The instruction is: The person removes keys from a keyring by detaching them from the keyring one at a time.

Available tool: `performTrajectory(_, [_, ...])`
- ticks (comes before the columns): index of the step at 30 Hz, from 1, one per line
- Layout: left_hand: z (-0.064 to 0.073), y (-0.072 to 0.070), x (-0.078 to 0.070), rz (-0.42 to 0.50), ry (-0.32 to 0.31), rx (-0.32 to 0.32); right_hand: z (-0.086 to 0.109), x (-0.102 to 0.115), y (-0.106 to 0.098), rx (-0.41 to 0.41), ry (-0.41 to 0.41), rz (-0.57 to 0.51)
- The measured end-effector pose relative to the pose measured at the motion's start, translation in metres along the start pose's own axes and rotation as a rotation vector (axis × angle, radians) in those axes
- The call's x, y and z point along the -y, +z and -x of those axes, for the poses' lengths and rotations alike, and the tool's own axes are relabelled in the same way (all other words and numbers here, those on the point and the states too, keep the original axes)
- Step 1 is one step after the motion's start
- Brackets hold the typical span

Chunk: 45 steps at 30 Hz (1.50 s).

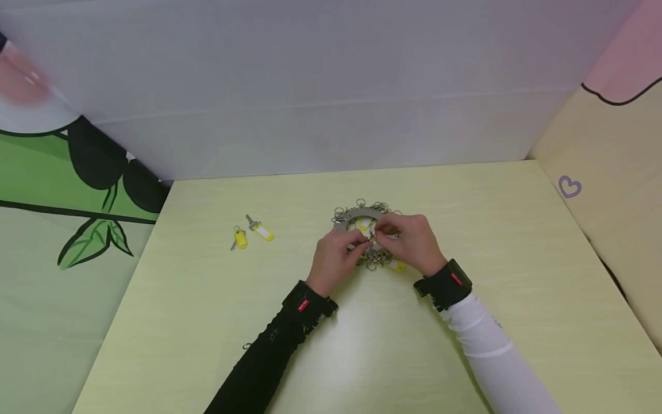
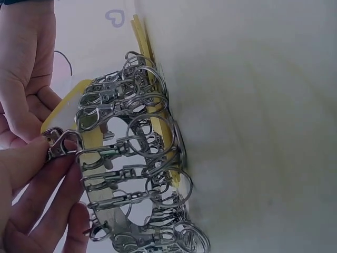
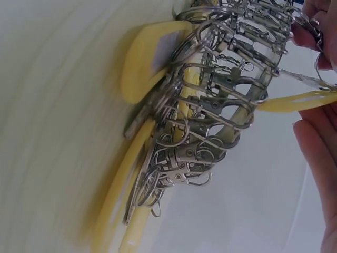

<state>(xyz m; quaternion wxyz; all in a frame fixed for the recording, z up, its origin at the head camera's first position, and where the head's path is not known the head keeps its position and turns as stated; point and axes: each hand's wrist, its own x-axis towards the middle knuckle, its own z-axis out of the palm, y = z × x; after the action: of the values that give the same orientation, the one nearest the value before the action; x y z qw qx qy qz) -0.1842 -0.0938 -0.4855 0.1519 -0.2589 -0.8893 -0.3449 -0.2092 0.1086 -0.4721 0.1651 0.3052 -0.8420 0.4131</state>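
Observation:
A grey metal ring [image 1: 342, 225] hung with many silver snap hooks [image 2: 117, 173] and split rings lies on the table below both hands. My left hand [image 1: 333, 260] pinches one snap hook [image 2: 57, 143] at the ring's edge between thumb and fingers. Close beside it, my right hand [image 1: 412, 240] holds a yellow key tag [image 3: 303, 100], with a slim metal piece next to it. Fingers hide part of what the right hand grips. More yellow tags [image 1: 395, 265] with keys hang from the ring, some lying against the table [image 3: 58, 132].
Two loose keys with yellow tags, one tag round-ended [image 1: 241, 239] and one longer [image 1: 264, 232], lie to the left on the pale wooden table [image 1: 207, 322]. A grey-white wall panel [image 1: 320, 138] stands behind, and printed panels flank both sides.

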Motion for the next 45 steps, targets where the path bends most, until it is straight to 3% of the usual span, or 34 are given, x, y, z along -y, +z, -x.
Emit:
performTrajectory(7, [-0.001, -0.001, -0.002, 0.022, 0.005, -0.021, -0.002, -0.001, -0.001, -0.03, -0.01, -0.054])
performTrajectory(13, [-0.003, 0.0, 0.0, 0.004, 0.042, -0.005, -0.001, -0.002, 0.002, -0.068, 0.11, -0.105])
performTrajectory(20, [-0.003, 0.003, -0.004, 0.054, -0.037, -0.03, 0.001, 0.0, 0.009, -0.104, 0.185, -0.166])
performTrajectory(24, [-0.003, 0.005, -0.006, 0.075, -0.07, -0.065, 0.001, 0.002, 0.008, -0.071, 0.202, -0.173])
performTrajectory(28, [-0.002, 0.007, -0.006, 0.086, -0.078, -0.078, 0.0, 0.003, 0.003, 0.019, 0.219, -0.171])
performTrajectory(31, [-0.001, 0.007, -0.006, 0.07, -0.067, -0.061, -0.001, 0.004, -0.002, 0.094, 0.172, -0.092])
performTrajectory(34, [0.001, 0.006, -0.007, 0.03, -0.04, -0.039, -0.001, 0.003, -0.005, 0.139, 0.042, 0.05])
performTrajectory(36, [0.002, 0.005, -0.008, 0.007, -0.025, -0.037, -0.002, 0.003, -0.005, 0.136, -0.05, 0.119])
performTrajectory(38, [0.002, 0.005, -0.008, 0.016, -0.032, -0.048, -0.002, 0.003, -0.003, 0.106, -0.091, 0.144])
performTrajectory(40, [0.003, 0.005, -0.006, 0.036, -0.043, -0.068, -0.001, 0.003, 0.0, 0.063, -0.062, 0.116])
performTrajectory(45, [0.001, 0.005, -0.005, 0.026, -0.029, -0.12, 0.0, 0.005, 0.006, -0.029, 0.154, -0.062])
